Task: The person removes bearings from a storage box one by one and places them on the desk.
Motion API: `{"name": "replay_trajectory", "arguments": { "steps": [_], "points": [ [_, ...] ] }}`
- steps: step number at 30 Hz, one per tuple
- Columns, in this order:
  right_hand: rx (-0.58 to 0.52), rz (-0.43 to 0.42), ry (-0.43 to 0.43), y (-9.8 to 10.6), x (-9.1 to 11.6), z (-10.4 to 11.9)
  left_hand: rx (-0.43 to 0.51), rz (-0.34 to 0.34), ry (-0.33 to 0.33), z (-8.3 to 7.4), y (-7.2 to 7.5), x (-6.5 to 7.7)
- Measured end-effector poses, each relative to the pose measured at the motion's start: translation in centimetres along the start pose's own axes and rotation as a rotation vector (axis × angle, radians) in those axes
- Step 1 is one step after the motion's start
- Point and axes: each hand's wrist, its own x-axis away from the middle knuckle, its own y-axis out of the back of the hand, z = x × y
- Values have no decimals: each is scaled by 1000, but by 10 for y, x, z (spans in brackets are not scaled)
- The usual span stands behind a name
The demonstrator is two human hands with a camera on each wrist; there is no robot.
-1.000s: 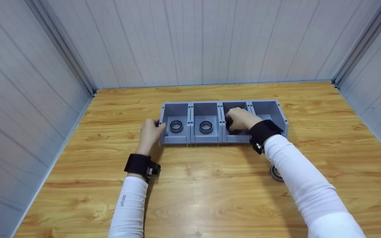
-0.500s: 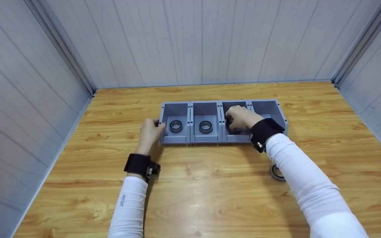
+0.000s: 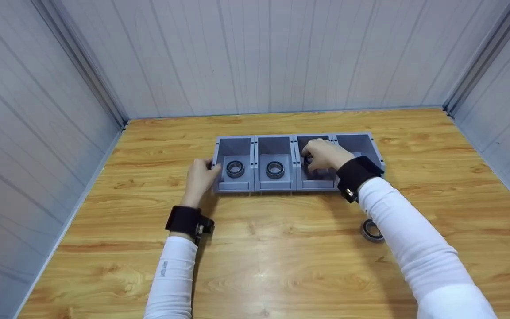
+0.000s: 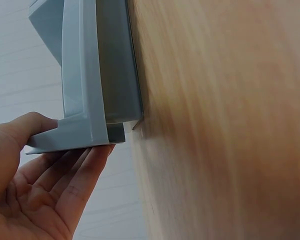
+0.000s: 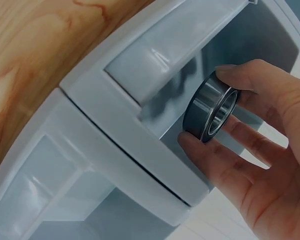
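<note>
Between thumb and fingers my right hand [image 3: 324,156] pinches a ball bearing [image 5: 200,112], held tilted inside the third grey bin [image 3: 316,185] from the left. The right wrist view shows this bearing's dark outer ring and shiny inner ring, with its shadow on the bin wall. My left hand [image 3: 199,179] grips the outer side wall of the leftmost bin [image 4: 72,135], thumb on one side and fingers on the other. One bearing [image 3: 235,175] lies flat in that leftmost bin, another bearing [image 3: 275,176] in the second bin [image 3: 275,186].
The bins stand joined in a row on the wooden table [image 3: 255,257]. A further bearing [image 3: 372,239] lies on the table beside my right forearm. The rightmost bin [image 3: 356,142] is partly hidden by my right wrist. White panel walls [image 3: 255,57] enclose the table's back and sides.
My right hand has risen slightly inside the third bin with the bearing, and its forearm has shifted a little right. My left hand keeps its grip on the leftmost bin.
</note>
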Motion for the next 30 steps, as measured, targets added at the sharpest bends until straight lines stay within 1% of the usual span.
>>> {"name": "replay_trajectory", "arguments": {
  "steps": [3, 16, 30],
  "points": [
    [-5, -2, 3, 1, 0, 1, -1, -10, 5, 0, 0, -1],
    [-24, 9, 47, 6, 4, 1, 6, -9, 11, 1, 0, -1],
    [-31, 22, 3, 14, 9, 5, -10, -2, 12, 1, -1, -1]
  ]
}}
